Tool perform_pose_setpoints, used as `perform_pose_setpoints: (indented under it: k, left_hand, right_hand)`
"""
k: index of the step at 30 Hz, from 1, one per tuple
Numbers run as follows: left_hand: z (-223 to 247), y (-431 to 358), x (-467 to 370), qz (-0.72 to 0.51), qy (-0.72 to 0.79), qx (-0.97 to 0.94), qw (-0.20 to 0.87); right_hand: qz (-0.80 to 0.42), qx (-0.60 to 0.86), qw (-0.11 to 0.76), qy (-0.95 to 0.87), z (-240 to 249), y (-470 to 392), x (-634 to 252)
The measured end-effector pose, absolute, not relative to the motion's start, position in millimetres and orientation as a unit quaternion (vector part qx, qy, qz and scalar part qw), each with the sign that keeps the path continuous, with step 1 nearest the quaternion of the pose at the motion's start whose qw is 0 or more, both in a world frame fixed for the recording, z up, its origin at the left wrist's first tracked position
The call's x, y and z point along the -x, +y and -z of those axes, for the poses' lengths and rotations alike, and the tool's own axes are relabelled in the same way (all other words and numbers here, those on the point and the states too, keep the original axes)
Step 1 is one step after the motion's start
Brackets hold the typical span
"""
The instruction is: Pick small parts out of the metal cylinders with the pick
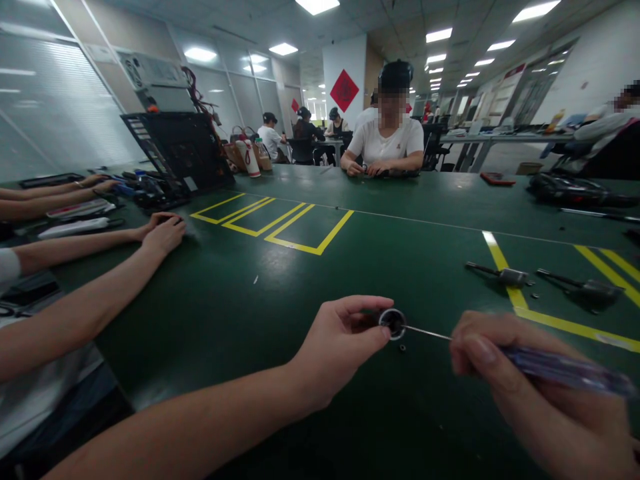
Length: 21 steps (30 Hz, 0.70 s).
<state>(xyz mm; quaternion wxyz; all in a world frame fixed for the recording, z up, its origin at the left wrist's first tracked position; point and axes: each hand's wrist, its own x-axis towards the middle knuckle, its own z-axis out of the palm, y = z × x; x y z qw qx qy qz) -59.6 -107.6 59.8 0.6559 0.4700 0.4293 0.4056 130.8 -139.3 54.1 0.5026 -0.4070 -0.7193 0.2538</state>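
My left hand (335, 347) grips a small round metal housing (393, 324) between thumb and fingers, its open end facing me. My right hand (530, 387) is closed on a screwdriver with a translucent purple handle (570, 371). The thin metal shaft (427, 331) points left, and its tip reaches the rim or inside of the housing; which one is too small to tell. A tiny dark part (403, 348) lies on the green table just below the housing.
Two motor-like parts with shafts (513, 277) (597, 291) lie at the right by yellow tape (560, 325), small bits beside them. Another person's hands (163, 233) rest at the left. A person in white (387, 143) sits opposite. A black case (180, 157) stands back left.
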Motion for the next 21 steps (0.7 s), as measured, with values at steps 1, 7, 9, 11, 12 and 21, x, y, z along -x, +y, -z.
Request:
perform_pose_setpoints:
  k: [1, 7, 9, 11, 12, 21]
  left_hand:
    - [-59.6, -107.8, 59.1, -0.409, 0.429, -0.471, 0.653]
    - [-59.1, -109.2, 55.4, -0.418, 0.439, -0.465, 0.646]
    - [-58.0, -109.6, 54.6, -0.423, 0.442, -0.463, 0.641]
    - [-56.2, -109.4, 54.4, -0.43, 0.447, -0.468, 0.63]
    - [-55.1, -109.1, 54.4, -0.432, 0.448, -0.472, 0.624]
    - [-50.9, -107.8, 54.6, -0.442, 0.438, -0.487, 0.614]
  right_hand:
    - [-0.219, 0.406, 0.48, -0.746, -54.8, -142.0, -129.6]
    - [-0.087, 0.36, 0.419, -0.829, -61.3, -147.6, -119.7]
    - [-0.062, 0.335, 0.403, -0.849, -63.1, -147.4, -118.1]
    - [-0.037, 0.323, 0.399, -0.857, -64.1, -147.5, -117.2]
    - [-0.025, 0.321, 0.4, -0.858, -64.1, -147.8, -116.8]
    - [0.031, 0.312, 0.402, -0.86, -58.6, -151.5, -112.4]
